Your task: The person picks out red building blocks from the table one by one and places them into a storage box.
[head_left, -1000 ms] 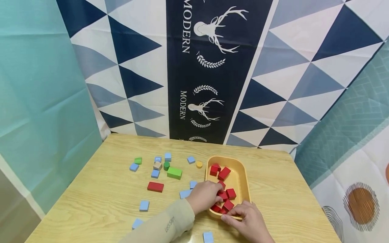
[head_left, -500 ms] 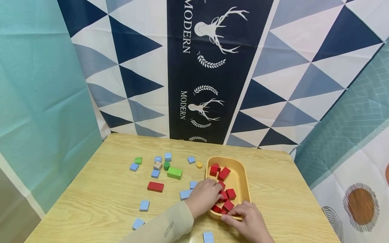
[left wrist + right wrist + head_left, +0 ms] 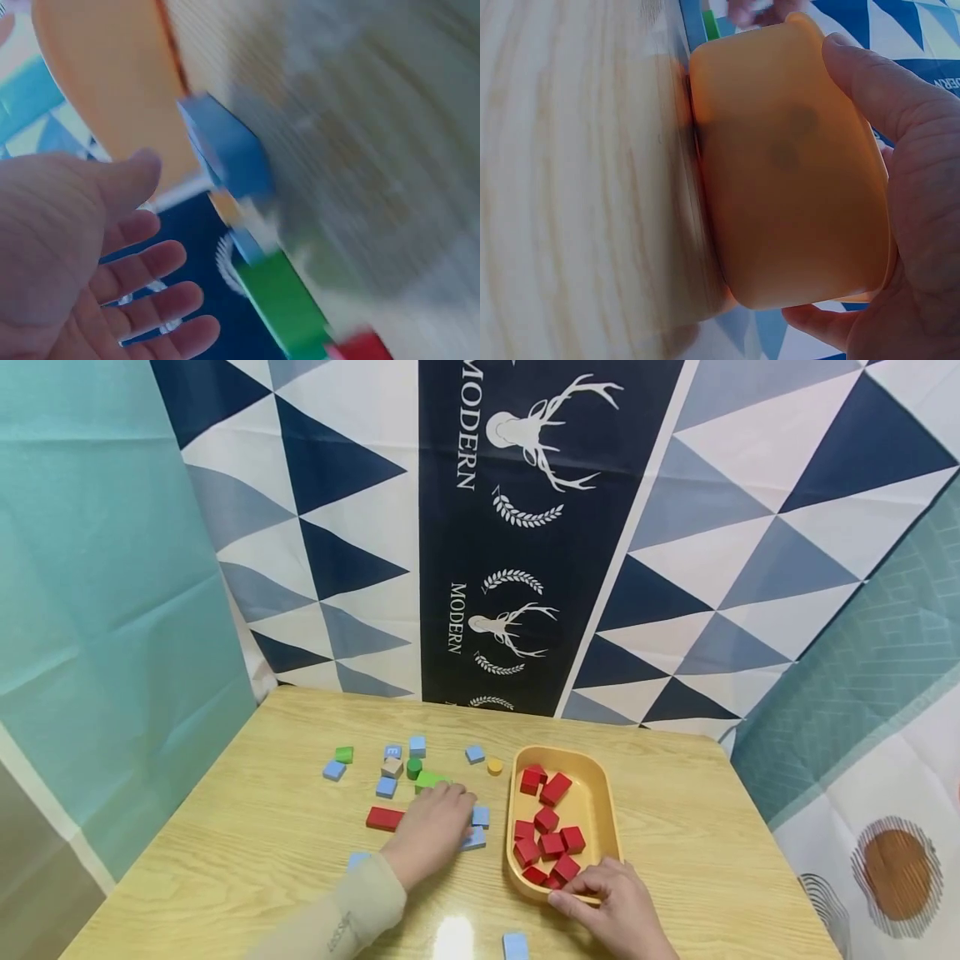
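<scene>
A yellow-orange plastic bin [image 3: 596, 802] stands on the table with several red blocks [image 3: 552, 846] in it. My right hand [image 3: 618, 906] grips its near right rim, thumb on the near edge; the right wrist view shows the thumb and fingers on the bin wall [image 3: 787, 202]. My left hand [image 3: 433, 828] is over the table left of the bin. In the left wrist view its fingers are loosely extended with nothing in them, near a blue block [image 3: 229, 146] and a green block [image 3: 281, 300]. Under and beside it lie a long red block [image 3: 384, 818] and blue blocks [image 3: 474, 838].
Several small blue blocks lie scattered, one near the front [image 3: 515, 946]. Farther back are a dark green cylinder [image 3: 414, 768], a beige block [image 3: 392, 767], a yellow disc [image 3: 495, 767] and a small green block [image 3: 344, 754]. A patterned cloth [image 3: 517, 535] hangs behind the table.
My left hand has left the bin's red blocks and moved left over the table. Another red block now shows at the bin's left side. My right hand has stayed on the rim.
</scene>
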Demonstrator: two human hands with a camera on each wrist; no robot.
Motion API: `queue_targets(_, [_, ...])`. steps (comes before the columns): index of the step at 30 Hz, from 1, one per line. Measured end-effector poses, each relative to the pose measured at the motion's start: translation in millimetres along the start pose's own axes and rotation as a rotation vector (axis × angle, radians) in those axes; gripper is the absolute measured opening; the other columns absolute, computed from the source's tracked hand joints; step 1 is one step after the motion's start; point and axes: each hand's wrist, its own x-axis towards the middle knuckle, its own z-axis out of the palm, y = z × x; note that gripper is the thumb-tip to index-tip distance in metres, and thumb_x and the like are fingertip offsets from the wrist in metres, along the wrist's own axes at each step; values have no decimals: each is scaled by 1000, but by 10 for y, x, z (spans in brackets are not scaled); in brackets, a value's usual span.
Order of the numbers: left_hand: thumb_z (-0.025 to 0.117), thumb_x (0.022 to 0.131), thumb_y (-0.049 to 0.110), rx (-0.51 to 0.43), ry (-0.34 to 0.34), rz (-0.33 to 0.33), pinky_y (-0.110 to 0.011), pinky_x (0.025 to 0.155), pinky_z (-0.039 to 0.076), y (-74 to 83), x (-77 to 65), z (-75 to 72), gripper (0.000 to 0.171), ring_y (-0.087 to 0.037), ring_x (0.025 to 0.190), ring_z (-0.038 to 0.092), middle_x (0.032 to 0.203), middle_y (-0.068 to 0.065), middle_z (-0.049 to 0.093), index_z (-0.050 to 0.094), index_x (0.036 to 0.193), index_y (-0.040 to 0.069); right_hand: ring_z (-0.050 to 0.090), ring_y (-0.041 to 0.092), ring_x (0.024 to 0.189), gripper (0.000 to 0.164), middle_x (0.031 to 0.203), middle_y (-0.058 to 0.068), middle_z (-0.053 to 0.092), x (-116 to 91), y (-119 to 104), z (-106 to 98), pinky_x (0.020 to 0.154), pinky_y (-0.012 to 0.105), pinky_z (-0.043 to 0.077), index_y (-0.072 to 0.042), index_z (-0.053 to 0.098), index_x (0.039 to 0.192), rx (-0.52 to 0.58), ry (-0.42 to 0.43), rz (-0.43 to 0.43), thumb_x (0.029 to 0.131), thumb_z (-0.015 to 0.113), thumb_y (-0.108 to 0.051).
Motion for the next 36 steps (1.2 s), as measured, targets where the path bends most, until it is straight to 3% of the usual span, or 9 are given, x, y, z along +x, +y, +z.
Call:
queue_targets(5, [75, 86, 39, -17, -12, -32, -40, 77, 53, -238, -212, 5, 39, -23, 96, 57, 108, -7, 64, 65, 110, 11, 44, -2, 67, 17, 66, -32, 54, 2, -7, -23, 64, 28, 37, -47, 68, 67, -1, -12, 14, 73, 84, -48])
queue_targets(11, [74, 87, 40, -26, -40, 7, -37, 68, 51, -290, -314, 86, 32, -21, 87, 59, 103, -4, 66, 66, 104, 14, 45, -1, 67, 16, 65, -32, 55, -14, 2, -8, 65, 29, 37, -48, 68, 67, 12, -30, 57, 74, 82, -51])
queue_targets(14, [74, 87, 38, -44, -24, 4, -37, 67, 51, -282, -307, 105, 30, -20, 86, 58, 104, -3, 66, 65, 104, 15, 45, -1, 67, 16, 65, -32, 55, -17, 16, 7, 65, 29, 38, -49, 67, 67, 12, -32, 62, 74, 81, -52])
queue_targets(18, [78, 84, 35, -89, -21, 24, -40, 76, 54, -258, -266, 98, 43, -21, 95, 59, 112, -5, 64, 63, 119, 14, 45, -1, 67, 16, 65, -32, 55, -15, 26, 15, 65, 29, 38, -49, 67, 67, 8, -26, 50, 74, 81, -52])
queue_targets(20, [79, 84, 31, -124, -45, 44, -43, 84, 54, -237, -240, 89, 51, -23, 104, 58, 119, -7, 63, 60, 129, 15, 45, -1, 67, 16, 65, -32, 55, -11, 24, 13, 65, 29, 38, -49, 67, 67, 9, -22, 42, 74, 82, -52])
queue_targets(23, [74, 89, 22, -169, -106, 71, -45, 91, 52, -190, -195, 79, 50, -24, 113, 54, 128, -9, 60, 58, 137, 20, 45, -1, 67, 17, 66, -32, 55, -5, 19, 8, 65, 29, 37, -48, 67, 67, 9, -20, 39, 73, 82, -51])
queue_targets(29, [61, 97, 9, -161, -172, 120, -46, 95, 49, -82, -138, 86, 47, -23, 119, 51, 136, -6, 56, 57, 138, 31, 45, -1, 67, 17, 66, -32, 55, 6, -2, -5, 65, 29, 38, -47, 68, 67, 14, -17, 34, 73, 84, -48])
queue_targets(36, [57, 100, 10, -154, -178, 146, -45, 97, 48, -5, -109, 95, 46, -23, 119, 51, 136, -5, 55, 55, 141, 31, 45, -2, 67, 18, 66, -33, 55, 4, -15, -19, 66, 29, 38, -47, 68, 67, 12, -18, 40, 73, 84, -46])
